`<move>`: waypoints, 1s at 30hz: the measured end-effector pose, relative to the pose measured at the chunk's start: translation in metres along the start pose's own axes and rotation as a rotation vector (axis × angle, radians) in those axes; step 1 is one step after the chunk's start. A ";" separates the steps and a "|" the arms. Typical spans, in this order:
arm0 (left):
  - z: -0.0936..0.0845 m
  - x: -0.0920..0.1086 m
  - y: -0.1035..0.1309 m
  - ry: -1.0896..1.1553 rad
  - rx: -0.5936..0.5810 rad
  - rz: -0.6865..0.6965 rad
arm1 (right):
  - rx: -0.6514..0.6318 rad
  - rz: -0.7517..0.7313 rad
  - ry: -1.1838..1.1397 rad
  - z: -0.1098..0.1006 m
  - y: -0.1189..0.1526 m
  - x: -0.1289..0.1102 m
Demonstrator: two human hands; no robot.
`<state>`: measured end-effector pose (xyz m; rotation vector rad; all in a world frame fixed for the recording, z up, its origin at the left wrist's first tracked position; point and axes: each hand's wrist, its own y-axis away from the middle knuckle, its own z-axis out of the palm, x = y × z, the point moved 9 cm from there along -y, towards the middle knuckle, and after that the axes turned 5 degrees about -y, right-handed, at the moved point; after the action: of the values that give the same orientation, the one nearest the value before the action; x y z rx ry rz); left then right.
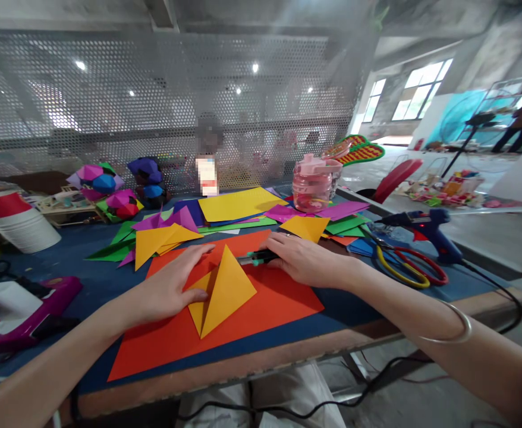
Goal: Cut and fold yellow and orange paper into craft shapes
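Note:
My left hand [172,285] is at a folded orange-yellow paper piece [228,294], which stands partly open like a pointed peak. The thumb presses on its left flap, and the fingers reach along behind it. In my right hand [299,258] is a utility knife [261,257] with a black and teal handle. Its blade points left, to the folded piece's upper right edge, and I cannot tell whether they touch. Beneath both hands lies a large orange-red paper sheet [283,303].
Folded yellow pieces [165,241] and a yellow stack [243,204] lie behind. Scissors [415,266] and a corded glue gun [434,232] are at right, a pink jug [312,184] at the back. Paper cups [24,226] and a purple tape dispenser [33,321] stand left.

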<state>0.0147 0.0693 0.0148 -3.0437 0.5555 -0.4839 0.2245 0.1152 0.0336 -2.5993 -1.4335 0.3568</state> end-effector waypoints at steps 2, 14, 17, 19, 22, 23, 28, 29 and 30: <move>-0.003 0.006 0.001 -0.010 0.020 0.044 | -0.020 -0.020 0.001 0.003 0.002 -0.001; 0.015 0.048 0.011 -0.020 -0.219 0.388 | -0.059 -0.044 0.053 -0.007 0.038 -0.019; 0.015 0.044 0.009 -0.049 -0.209 0.399 | -0.084 -0.032 0.122 -0.010 0.053 -0.026; 0.015 0.044 0.009 -0.031 -0.207 0.424 | -0.105 -0.010 0.135 -0.011 0.062 -0.031; 0.014 0.047 0.008 0.018 -0.173 0.454 | -0.121 0.002 0.141 -0.011 0.074 -0.043; 0.013 0.048 0.007 0.026 -0.143 0.456 | -0.117 -0.002 0.160 -0.011 0.077 -0.048; 0.016 0.062 0.002 0.018 -0.049 0.453 | -0.045 -0.012 0.251 -0.012 0.092 -0.072; 0.021 0.067 0.002 0.015 -0.087 0.467 | -0.029 -0.009 0.257 -0.012 0.094 -0.076; 0.026 0.070 0.002 0.013 -0.142 0.482 | -0.020 -0.005 0.265 -0.012 0.097 -0.079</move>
<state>0.0847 0.0419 0.0107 -2.8736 1.3256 -0.4546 0.2655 -0.0038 0.0321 -2.5405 -1.3571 -0.0046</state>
